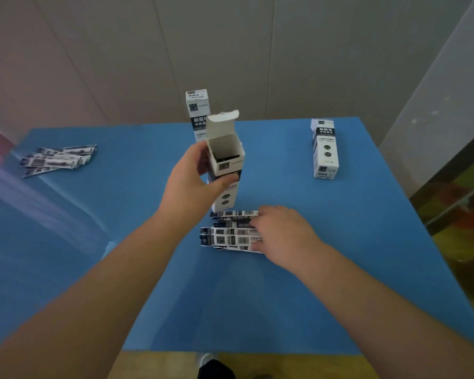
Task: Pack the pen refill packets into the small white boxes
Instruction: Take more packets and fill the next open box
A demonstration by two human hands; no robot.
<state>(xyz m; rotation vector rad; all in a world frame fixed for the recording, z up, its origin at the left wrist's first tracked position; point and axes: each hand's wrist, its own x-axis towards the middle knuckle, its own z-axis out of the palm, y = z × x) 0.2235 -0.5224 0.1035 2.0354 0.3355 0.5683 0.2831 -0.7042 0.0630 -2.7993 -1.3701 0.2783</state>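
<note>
My left hand [192, 179] grips a tall white box [225, 160] that stands upright on the blue table [340, 255], its top flap open and dark contents showing inside. Just in front of the box lies a pile of several black-and-white pen refill packets [230, 234]. My right hand [282, 233] rests on the right end of that pile, fingers curled over the packets; whether it has lifted any I cannot tell. Behind the open box stands a second, closed white box [197, 110].
Another closed white box [324, 149] stands at the far right of the table. A second heap of several refill packets [56, 160] lies at the far left. Grey wall panels rise behind the table. A shoe [207, 359] shows below the front edge.
</note>
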